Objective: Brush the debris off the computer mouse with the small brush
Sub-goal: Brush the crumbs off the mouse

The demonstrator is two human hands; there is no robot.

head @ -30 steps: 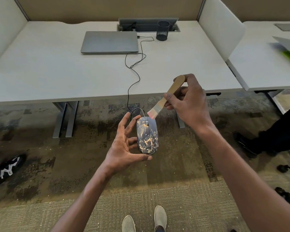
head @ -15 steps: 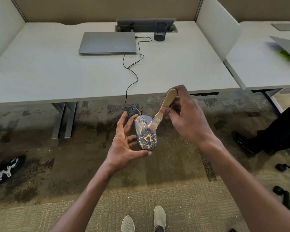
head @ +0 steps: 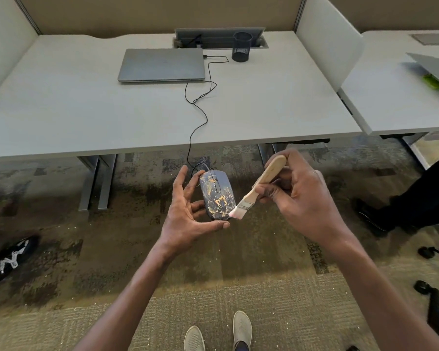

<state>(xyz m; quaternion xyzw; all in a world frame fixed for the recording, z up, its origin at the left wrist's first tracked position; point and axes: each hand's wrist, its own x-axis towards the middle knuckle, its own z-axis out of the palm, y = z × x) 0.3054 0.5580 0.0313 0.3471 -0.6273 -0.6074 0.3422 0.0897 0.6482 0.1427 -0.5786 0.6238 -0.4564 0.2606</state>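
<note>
Holding the debris-speckled mouse [head: 217,196] at frame centre in my left grip [head: 188,216], fingers curled round it, I pinch the brush [head: 257,188] in my right grip [head: 302,198], bristles touching its lower edge.

Your left hand [head: 188,219] holds the mouse [head: 217,196] over the floor [head: 61,262], before the table's [head: 61,110] front edge, with the brush [head: 259,188] at its right. The laptop [head: 161,64] lies near the table's back edge, the cup [head: 241,50] to its right.
</note>
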